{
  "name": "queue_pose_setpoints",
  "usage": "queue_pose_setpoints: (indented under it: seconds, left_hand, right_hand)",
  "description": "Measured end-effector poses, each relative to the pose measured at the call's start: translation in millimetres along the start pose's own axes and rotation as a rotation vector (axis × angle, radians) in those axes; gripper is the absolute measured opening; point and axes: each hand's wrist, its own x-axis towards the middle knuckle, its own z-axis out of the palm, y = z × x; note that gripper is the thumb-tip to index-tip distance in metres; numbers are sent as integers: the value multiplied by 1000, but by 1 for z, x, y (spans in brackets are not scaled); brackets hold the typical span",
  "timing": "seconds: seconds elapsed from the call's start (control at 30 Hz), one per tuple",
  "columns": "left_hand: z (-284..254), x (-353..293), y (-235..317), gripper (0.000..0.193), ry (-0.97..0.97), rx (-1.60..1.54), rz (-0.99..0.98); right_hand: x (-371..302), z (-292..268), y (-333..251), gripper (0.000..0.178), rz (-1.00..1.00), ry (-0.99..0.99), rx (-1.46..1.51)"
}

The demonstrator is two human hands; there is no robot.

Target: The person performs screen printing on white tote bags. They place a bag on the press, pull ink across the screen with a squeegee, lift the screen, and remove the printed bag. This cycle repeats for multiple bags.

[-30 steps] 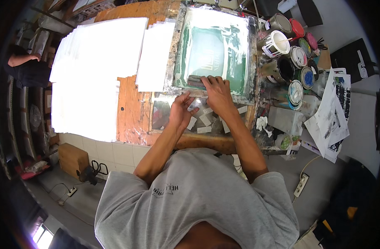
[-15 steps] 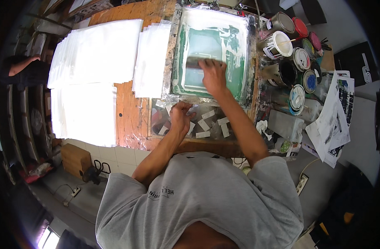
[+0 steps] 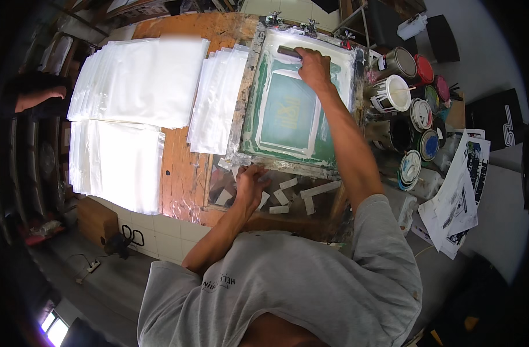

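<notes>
A silk screen (image 3: 286, 130) with green emulsion lies in a worn frame (image 3: 235, 136) on the table, white ink smeared round its inner edges. In its pale middle window a small yellowish design shows. My right hand (image 3: 314, 68) is closed round a dark-handled squeegee (image 3: 288, 52) at the screen's far end. Down at the near edge of the frame, my left hand (image 3: 251, 184) has its fingers curled against the rim; the fingertips are partly hidden.
Stacks of clear plastic sleeves (image 3: 143, 81) cover the wooden table (image 3: 177, 168) on the left. Small pale strips (image 3: 280, 197) lie under the near side of the frame. Several ink cans (image 3: 390, 92) and loose printed papers (image 3: 443, 202) stand or lie at the right. Another person's hand (image 3: 42, 98) shows far left.
My right hand has pushed the squeegee from the screen's middle to its far end, uncovering the window and yellowish design. My left hand stays at the frame's near edge. The view has shifted slightly.
</notes>
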Motion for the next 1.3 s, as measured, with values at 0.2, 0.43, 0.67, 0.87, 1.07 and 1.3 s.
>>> queue_pose_setpoints:
  seconds: [0.2, 0.43, 0.67, 0.87, 1.07, 1.3]
  left_hand:
    - [2, -9, 10, 30, -48, 36, 20]
    - [15, -28, 29, 34, -132, 90, 103]
    - [55, -69, 69, 32, -351, -28, 261]
    - [115, -52, 135, 27, -645, 83, 701]
    - [30, 120, 116, 25, 588, 1679, 1576]
    - [59, 115, 141, 8, 285, 1344, 1603]
  right_hand:
    - [-66, -13, -29, 49, -91, 7, 18]
    - [-220, -98, -113, 48, -98, -54, 255]
    - [-199, -183, -128, 27, -139, 16, 118]
    - [-110, -240, -102, 58, -290, 330, 54]
    - [-49, -289, -91, 73, -240, 240, 59]
    - [-2, -316, -77, 83, -58, 72, 109]
